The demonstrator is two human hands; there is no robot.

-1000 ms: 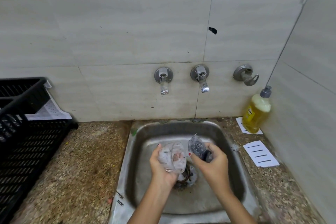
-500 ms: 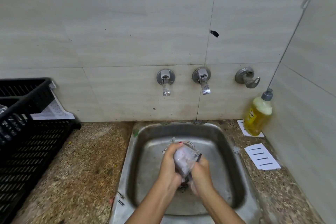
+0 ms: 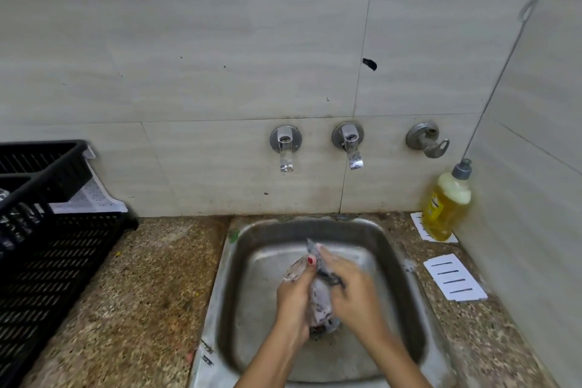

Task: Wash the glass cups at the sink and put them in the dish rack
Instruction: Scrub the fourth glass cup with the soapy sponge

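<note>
Grips the glass cup [image 3: 318, 301] in the left hand [image 3: 294, 302], fingers curled round its side, red-nailed thumb laid on the glass near the rim. Closes the right hand [image 3: 352, 290] over the cup's other side, fingers bent round a dark scrubber [image 3: 331, 277] and pressing it to the glass; too blurred to tell how much of the scrubber reaches inside. Holds the cup tilted between both hands, low in the middle of the steel sink [image 3: 217, 309], just above the drain [image 3: 318, 333]. Speckled stone counter [image 3: 141, 293] on both sides of the basin. On the left stretch, a black slotted dish rack [image 3: 53, 264], well apart from the cup, with something clear glinting inside at the frame's edge, too dim to name. Behind the rack, against the wall, a white tray [image 3: 94, 201]. On the right stretch, a white slotted plate [image 3: 455, 277] lying flat, and farther back a yellow soap bottle [image 3: 447, 205] with a grey cap, upright on a second such plate in the corner. Above the sink, on the tiled wall [image 3: 189, 41], two chrome taps [image 3: 286, 148] side by side, no water visible from either, and a grey valve [image 3: 426, 142] to their right. Higher up, beside a tile joint, a small dark mark [image 3: 370, 64].
</note>
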